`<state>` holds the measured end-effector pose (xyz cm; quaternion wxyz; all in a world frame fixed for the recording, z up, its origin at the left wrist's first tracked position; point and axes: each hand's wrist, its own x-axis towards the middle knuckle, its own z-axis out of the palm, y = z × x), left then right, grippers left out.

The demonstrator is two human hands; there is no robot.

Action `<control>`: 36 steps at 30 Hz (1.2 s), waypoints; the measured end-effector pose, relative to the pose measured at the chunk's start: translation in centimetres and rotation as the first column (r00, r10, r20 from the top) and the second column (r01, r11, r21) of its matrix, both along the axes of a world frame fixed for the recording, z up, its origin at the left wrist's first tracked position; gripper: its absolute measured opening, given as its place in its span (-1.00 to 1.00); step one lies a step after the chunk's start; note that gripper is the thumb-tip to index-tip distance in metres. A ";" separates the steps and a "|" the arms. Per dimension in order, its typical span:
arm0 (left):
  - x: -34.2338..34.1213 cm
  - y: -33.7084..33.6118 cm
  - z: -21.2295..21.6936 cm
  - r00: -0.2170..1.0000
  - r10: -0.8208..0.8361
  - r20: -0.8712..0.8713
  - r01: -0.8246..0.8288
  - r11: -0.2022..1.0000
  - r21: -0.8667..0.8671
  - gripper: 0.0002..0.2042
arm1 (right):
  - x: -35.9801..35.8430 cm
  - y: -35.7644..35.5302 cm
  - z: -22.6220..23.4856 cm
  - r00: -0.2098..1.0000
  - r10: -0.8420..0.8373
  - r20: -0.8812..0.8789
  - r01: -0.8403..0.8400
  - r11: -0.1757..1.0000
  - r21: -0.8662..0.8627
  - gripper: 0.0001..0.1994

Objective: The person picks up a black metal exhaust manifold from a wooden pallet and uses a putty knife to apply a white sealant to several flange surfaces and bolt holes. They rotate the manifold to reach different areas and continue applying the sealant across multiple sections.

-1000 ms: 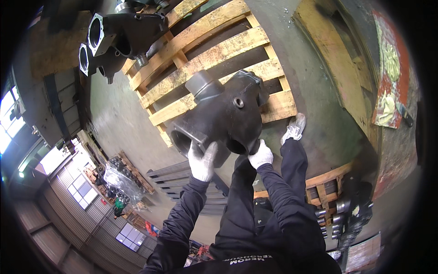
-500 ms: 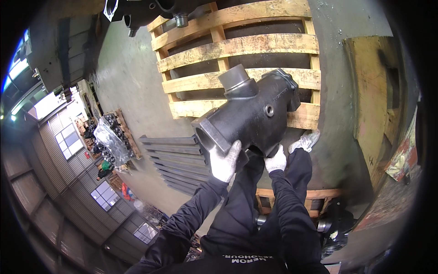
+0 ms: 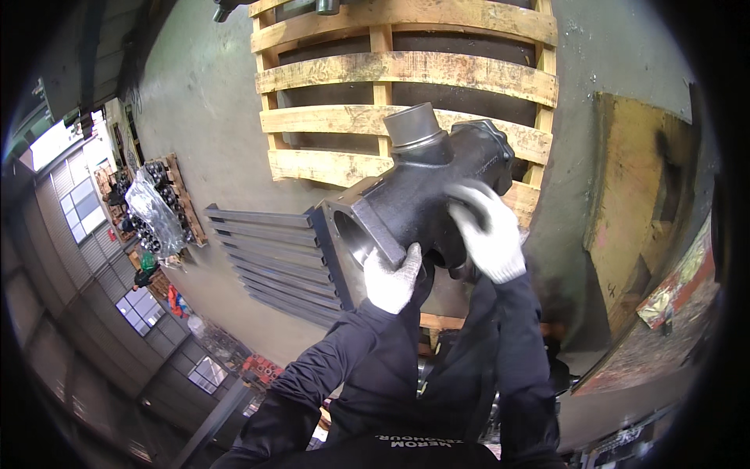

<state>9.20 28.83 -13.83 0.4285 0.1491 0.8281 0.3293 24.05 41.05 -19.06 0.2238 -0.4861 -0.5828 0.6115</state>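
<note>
A large black cast-metal housing (image 3: 410,187) is in front of me, tilted, with a square flange at its near left end. A machined round neck (image 3: 414,127) sticks up from its top, and a bolted end lies at its far right. My left hand (image 3: 391,280), in a white glove, grips the lower corner of the flange, fingers inside the bore and thumb outside. My right hand (image 3: 492,233), gloved alike, is at the housing's right side. Its fingers are smeared by motion, so contact with the metal is unclear.
A wooden pallet (image 3: 406,69) lies beyond the housing. A dark slatted metal rack (image 3: 269,262) stands to the left on the floor. At the right is a worn wooden board (image 3: 637,203). Farther left, parts lie under clear plastic wrap (image 3: 155,211).
My right hand has left the housing's underside and moved up along its right side. My left hand keeps its hold on the flange. The whole view has shifted slightly.
</note>
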 end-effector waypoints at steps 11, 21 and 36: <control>1.3 0.5 -0.9 0.986 -0.117 -0.121 0.127 0.989 0.080 -0.75 | -10.6 10.0 -5.1 0.699 0.666 -0.260 -0.707 0.697 -0.116 -0.71; 1.9 1.0 -0.6 0.982 -0.133 -0.137 0.141 0.989 0.045 -0.76 | -13.0 7.8 -5.1 0.776 0.623 -0.101 -0.608 0.781 0.142 -0.77; 3.7 2.4 0.2 0.955 -0.174 -0.242 0.194 0.979 0.059 -0.84 | -6.9 7.6 -3.0 0.946 0.294 0.132 -0.314 0.935 0.167 -0.75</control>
